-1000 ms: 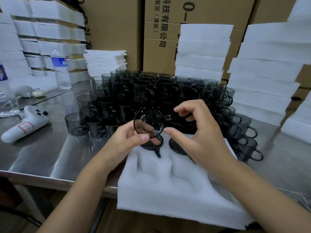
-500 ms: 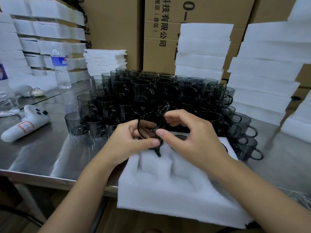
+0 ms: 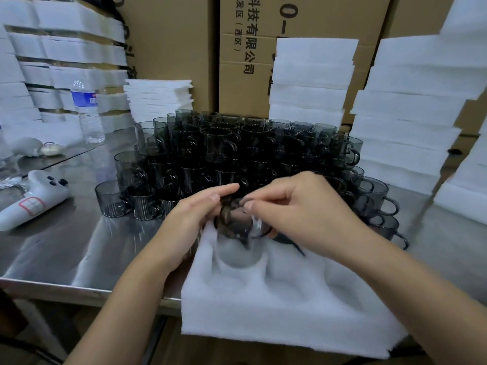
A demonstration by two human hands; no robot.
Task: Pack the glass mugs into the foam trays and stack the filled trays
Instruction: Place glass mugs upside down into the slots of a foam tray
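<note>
Table (image 3: 66, 246): steel; everything noted below is carried on it.
Stacks (image 3: 411, 114): white foam, piled at the back and to the right. Whether any are filled trays cannot be told.
Pile (image 3: 210, 154): many dark glass mugs, tiered and massed just behind the tray; judged unpacked.
Tray (image 3: 276, 312): foam, set at the near table edge and overhanging it. The front pockets are seen bare. A dark rim and handle are seen under the right hand, taken to be a seated mug.
Progress: judged early for this tray. About one pocket is filled, one is being filled, and the rest are left. Stacking of it is not yet begun, and a large pile is left to pack.
Right hand (image 3: 303, 212): curled; the mug's rim is pinched between thumb and forefinger.
Left hand (image 3: 189, 219): fingers nearly straight, thumb tip laid against the mug's top by its handle. It is read as steadying rather than clasping.
Mug (image 3: 238, 243): upright and blurred, base down in a left-hand pocket toward the tray's back. Whether it is fully seated cannot be told.
</note>
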